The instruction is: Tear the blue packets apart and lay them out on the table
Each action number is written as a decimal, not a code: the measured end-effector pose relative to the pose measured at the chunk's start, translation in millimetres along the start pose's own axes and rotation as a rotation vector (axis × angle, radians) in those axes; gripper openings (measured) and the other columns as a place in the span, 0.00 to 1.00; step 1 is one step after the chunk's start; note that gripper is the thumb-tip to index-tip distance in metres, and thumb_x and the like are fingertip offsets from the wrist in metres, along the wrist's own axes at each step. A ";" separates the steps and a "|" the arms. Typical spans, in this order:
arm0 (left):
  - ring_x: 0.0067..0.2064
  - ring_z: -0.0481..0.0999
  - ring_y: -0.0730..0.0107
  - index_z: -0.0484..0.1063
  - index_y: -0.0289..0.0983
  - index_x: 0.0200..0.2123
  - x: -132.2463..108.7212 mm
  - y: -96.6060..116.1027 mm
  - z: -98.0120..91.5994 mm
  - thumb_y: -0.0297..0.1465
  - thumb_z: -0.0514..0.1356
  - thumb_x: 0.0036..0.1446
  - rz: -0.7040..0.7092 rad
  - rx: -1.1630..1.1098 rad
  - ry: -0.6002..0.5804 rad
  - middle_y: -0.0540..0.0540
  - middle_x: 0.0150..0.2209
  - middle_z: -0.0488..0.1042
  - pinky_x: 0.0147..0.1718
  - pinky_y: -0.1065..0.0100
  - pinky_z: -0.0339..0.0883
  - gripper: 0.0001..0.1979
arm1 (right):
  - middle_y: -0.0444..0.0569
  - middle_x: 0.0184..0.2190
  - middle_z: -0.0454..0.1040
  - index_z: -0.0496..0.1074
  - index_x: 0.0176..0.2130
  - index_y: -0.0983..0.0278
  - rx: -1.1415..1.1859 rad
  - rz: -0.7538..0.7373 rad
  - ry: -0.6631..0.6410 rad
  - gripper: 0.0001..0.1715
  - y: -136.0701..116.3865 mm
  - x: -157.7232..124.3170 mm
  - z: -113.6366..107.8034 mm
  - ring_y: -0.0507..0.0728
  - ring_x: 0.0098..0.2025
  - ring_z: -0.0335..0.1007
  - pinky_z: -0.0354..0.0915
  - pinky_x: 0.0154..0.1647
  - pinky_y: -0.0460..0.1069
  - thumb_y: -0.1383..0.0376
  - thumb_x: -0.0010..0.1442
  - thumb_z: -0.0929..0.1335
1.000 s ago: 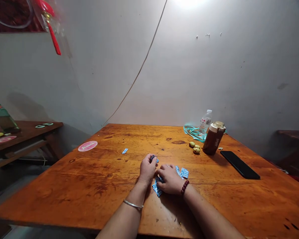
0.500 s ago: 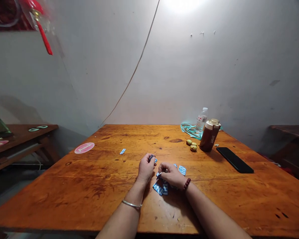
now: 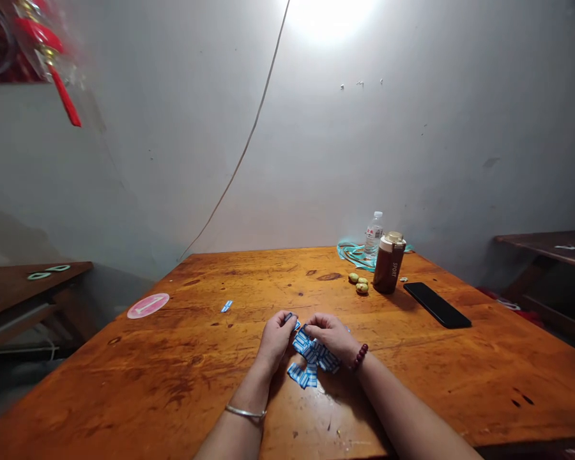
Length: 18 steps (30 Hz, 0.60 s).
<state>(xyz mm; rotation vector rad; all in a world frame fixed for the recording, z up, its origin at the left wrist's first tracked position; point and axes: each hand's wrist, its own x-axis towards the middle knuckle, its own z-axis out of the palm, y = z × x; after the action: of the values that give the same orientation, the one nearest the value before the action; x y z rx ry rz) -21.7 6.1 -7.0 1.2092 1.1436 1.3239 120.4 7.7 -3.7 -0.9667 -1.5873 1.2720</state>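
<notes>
Tabletop (image 3: 124, 377) packets (image 3: 314, 354), seemingly under right grip (image 3: 333, 335)

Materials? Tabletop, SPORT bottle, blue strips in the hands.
Tabletop: wood, glossy orange varnish; grain and dark knots show through. SPORT bottle: likely plastic, dark brown with a soft sheen, pale cap. Blue-and-white strips: thin, printed, folding easily; paper or plastic film, too small to tell which.

blue-and-white packets (image 3: 314, 354), joined in a bunched, folded strip
</notes>
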 end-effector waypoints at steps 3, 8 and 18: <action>0.16 0.59 0.81 0.64 0.35 0.22 -3.3 2.9 2.2 0.39 0.59 0.43 -0.101 -0.049 -0.085 0.56 0.16 0.61 0.15 0.77 0.53 0.12 | 0.40 0.19 0.62 0.65 0.23 0.67 0.010 -0.012 0.048 0.10 5.5 3.3 -6.7 0.46 0.21 0.55 0.53 0.22 0.42 0.61 0.47 0.66; 0.18 0.61 0.82 0.64 0.35 0.24 -7.8 8.4 4.3 0.41 0.59 0.43 -0.213 -0.125 -0.206 0.55 0.18 0.62 0.16 0.79 0.54 0.14 | 0.38 0.17 0.59 0.63 0.21 0.67 -0.039 -0.034 0.103 0.13 13.1 6.7 -11.6 0.46 0.20 0.52 0.51 0.21 0.42 0.60 0.47 0.66; 0.18 0.63 0.83 0.65 0.35 0.26 -3.5 2.2 2.1 0.38 0.61 0.42 -0.189 -0.128 -0.166 0.55 0.21 0.66 0.16 0.80 0.55 0.13 | 0.41 0.21 0.66 0.66 0.25 0.67 0.148 0.031 0.069 0.11 4.4 6.1 -5.9 0.47 0.23 0.59 0.56 0.26 0.43 0.62 0.43 0.68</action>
<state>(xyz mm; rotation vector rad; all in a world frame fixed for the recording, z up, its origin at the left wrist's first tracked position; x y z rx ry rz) -19.6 2.5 -5.0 1.0689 1.0120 1.1162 124.3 16.0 -6.4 -0.9345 -1.4093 1.3433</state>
